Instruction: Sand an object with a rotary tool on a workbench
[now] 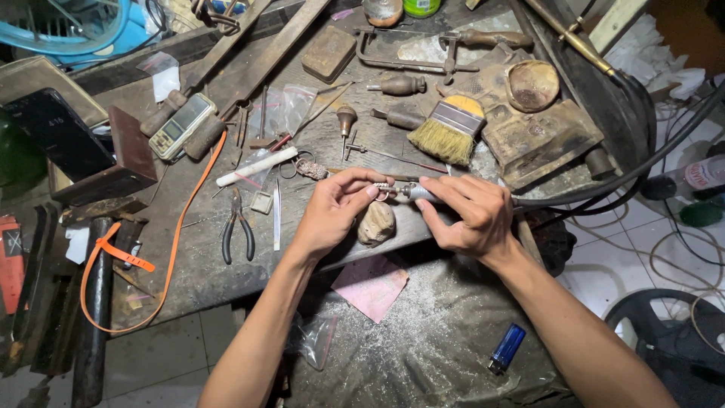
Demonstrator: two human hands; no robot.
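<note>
A rotary handpiece (418, 193) w/ black flex shaft is gripped by the right hand (467, 215) above the bench's front edge. A small metal ring (382, 190) is pinched by the left hand (334, 208) against the tool tip. Pliers (237, 227) & a brush (448, 128) lie nearby.

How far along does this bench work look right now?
Done: dust covers the cloth below the bench, so some grinding looks done. In hand: the right hand grips a rotary handpiece on a black hose, its tip at a small metal piece pinched in the left hand. Left: cannot tell; the piece is too small to judge. Pliers and brush lie unused.
</note>
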